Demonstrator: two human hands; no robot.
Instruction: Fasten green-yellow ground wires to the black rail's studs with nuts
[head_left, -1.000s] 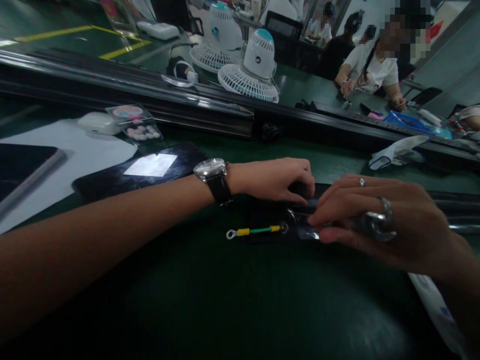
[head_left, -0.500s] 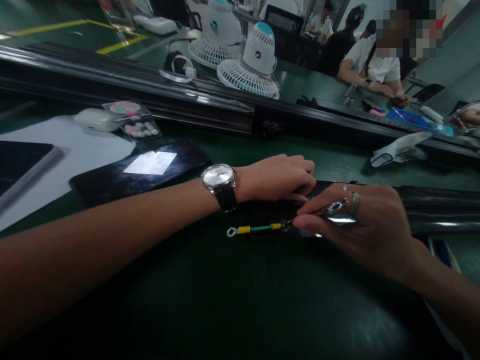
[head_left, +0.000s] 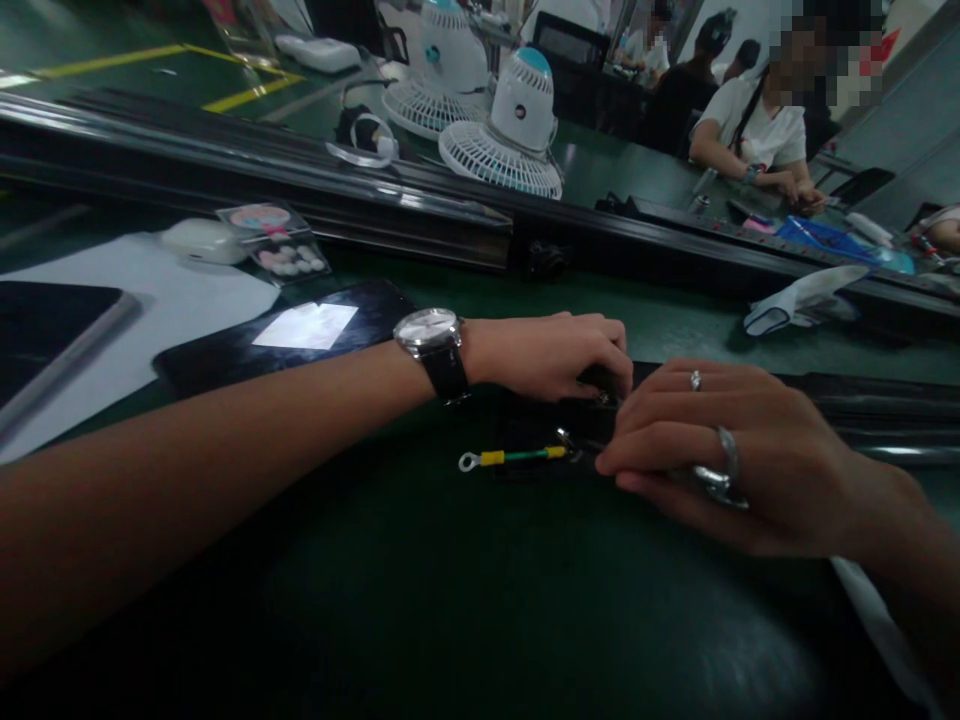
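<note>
A short green wire with yellow ends (head_left: 525, 455) lies over a black part (head_left: 517, 425). Its free ring terminal (head_left: 469, 462) points left, and the other end meets a dark fastening near my right fingertips. My right hand (head_left: 712, 455) is pinched round a slim silver wrench (head_left: 721, 485), largely covered by the fingers, with a metal tip beside the wire's right end. My left hand (head_left: 559, 350), wearing a watch (head_left: 431, 330) at the wrist, rests on the black part with its fingers curled down around it; the fingertips are partly hidden.
Left are a dark tablet-like panel (head_left: 225, 355), a white sheet (head_left: 112, 250) and a clear packet (head_left: 289, 250). A long dark rail (head_left: 315, 195) crosses behind. Beyond it stand white fans (head_left: 517, 130) and a seated person (head_left: 757, 130). A white glove (head_left: 806, 300) lies right.
My right hand has rolled over and shifted slightly right, changing its hold on the wrench. A metal tip now shows by the wire's right end. My left fingers have curled further down.
</note>
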